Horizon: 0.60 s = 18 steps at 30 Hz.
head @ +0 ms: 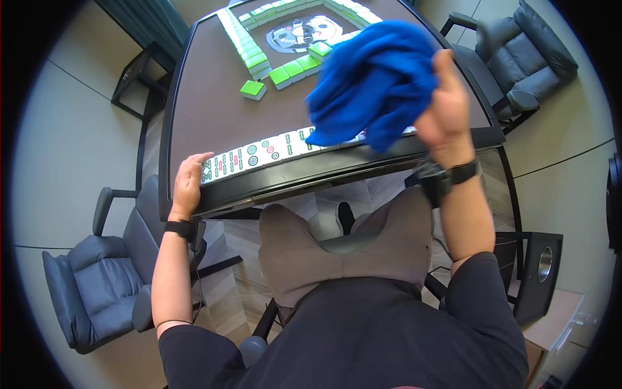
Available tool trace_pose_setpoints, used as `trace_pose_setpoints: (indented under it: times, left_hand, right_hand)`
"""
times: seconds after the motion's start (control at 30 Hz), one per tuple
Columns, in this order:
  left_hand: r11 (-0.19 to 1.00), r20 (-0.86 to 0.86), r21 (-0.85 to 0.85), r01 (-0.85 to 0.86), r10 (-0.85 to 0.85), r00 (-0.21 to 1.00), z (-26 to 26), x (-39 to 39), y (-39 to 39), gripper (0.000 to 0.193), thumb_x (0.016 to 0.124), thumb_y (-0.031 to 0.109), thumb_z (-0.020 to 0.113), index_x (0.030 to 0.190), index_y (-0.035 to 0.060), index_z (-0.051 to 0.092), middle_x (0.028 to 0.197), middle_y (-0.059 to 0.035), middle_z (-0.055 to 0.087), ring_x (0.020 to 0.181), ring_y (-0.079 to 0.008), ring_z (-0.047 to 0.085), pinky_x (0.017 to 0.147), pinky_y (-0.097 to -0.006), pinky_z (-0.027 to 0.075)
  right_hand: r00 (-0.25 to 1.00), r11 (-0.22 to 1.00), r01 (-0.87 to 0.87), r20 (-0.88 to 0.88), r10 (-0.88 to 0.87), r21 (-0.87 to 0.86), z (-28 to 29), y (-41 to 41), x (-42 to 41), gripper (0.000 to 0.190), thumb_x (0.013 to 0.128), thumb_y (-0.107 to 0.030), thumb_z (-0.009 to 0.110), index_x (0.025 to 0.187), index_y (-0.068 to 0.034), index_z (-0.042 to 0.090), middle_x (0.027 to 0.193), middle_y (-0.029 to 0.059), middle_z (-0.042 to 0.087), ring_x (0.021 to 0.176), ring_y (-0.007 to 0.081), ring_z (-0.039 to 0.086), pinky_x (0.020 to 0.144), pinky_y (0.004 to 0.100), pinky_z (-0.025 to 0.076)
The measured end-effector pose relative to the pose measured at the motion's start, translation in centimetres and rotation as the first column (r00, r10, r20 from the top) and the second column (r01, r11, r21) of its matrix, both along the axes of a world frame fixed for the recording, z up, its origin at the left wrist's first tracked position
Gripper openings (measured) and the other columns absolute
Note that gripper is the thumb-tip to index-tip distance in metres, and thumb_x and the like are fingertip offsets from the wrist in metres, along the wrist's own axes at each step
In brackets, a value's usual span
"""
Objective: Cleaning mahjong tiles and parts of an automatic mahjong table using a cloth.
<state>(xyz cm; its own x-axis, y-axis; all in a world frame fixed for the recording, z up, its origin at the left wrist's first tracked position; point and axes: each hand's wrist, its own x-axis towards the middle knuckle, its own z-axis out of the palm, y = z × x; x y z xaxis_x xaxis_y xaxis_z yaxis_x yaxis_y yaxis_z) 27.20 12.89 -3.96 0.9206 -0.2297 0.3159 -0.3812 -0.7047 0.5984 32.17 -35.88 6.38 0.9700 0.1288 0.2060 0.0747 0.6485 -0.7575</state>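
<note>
My left hand (187, 185) rests at the left end of a row of mahjong tiles (270, 150), its fingers extended against the end tile. The row's tiles face up towards me along the near rim, showing bamboo and circle patterns. My right hand (444, 109) holds a bunched blue cloth (376, 80) above the table's right half. The cloth hides the right part of the row and some of the tile wall behind it. A single green-backed tile (253, 90) lies face down apart from the walls.
Green-backed tile walls (294, 70) frame the round centre console (304, 33) of the mahjong table (209, 97). The black table rim (291, 170) runs before my knees. Grey armchairs stand left (107, 277) and right (515, 53). A black side stand (532, 277) is at lower right.
</note>
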Motion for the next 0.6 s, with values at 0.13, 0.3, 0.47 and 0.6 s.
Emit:
trace_pose_setpoints:
  times: [0.13,0.3,0.47,0.6]
  left_hand:
    - [1.0,-0.021,-0.029,0.003,-0.003,1.0,-0.3,0.2,0.6,0.048,0.11,0.039,0.038,0.122,0.0032,0.068,0.122,-0.0145,0.066,0.12,-0.0294,0.057,0.107,-0.0378,0.041]
    - [0.999,-0.045,-0.044,0.017,-0.019,0.999,-0.2,0.5,0.6,0.049,0.11,0.041,0.039,0.124,0.0033,0.068,0.123,-0.0136,0.066,0.119,-0.0278,0.057,0.106,-0.0363,0.041]
    - [0.997,-0.083,-0.07,0.025,-0.031,0.996,-0.4,0.5,0.4,0.051,0.11,0.042,0.038,0.125,0.0036,0.067,0.122,-0.0131,0.065,0.119,-0.0267,0.057,0.106,-0.036,0.041]
    - [0.998,-0.092,-0.07,0.011,-0.017,0.996,-0.6,0.4,0.3,0.051,0.11,0.042,0.037,0.125,0.0035,0.067,0.122,-0.0133,0.065,0.119,-0.0263,0.057,0.106,-0.0353,0.04]
  right_hand:
    - [0.979,0.98,0.152,0.156,-0.132,-0.124,2.1,-7.0,1.3,0.066,0.109,-0.049,0.033,0.146,0.004,0.044,0.143,0.02,0.056,0.132,0.034,0.055,0.117,0.0483,0.039]
    - [0.95,0.817,0.283,0.261,-0.169,-0.503,-1.8,-8.6,3.2,0.052,0.109,-0.038,0.046,0.139,0.004,0.053,0.131,0.0139,0.065,0.115,0.0227,0.065,0.104,0.0347,0.05]
    - [0.984,0.573,0.142,0.18,0.01,-0.807,-8.0,-4.5,3.9,0.057,0.104,-0.047,0.055,0.132,0.002,0.062,0.121,0.0092,0.069,0.112,0.0154,0.062,0.1,0.0279,0.046]
    - [0.981,0.462,0.175,0.194,-0.006,-0.869,-9.8,-3.1,4.1,0.056,0.105,-0.041,0.056,0.134,0.006,0.059,0.119,0.0108,0.069,0.109,0.0149,0.063,0.098,0.0265,0.048]
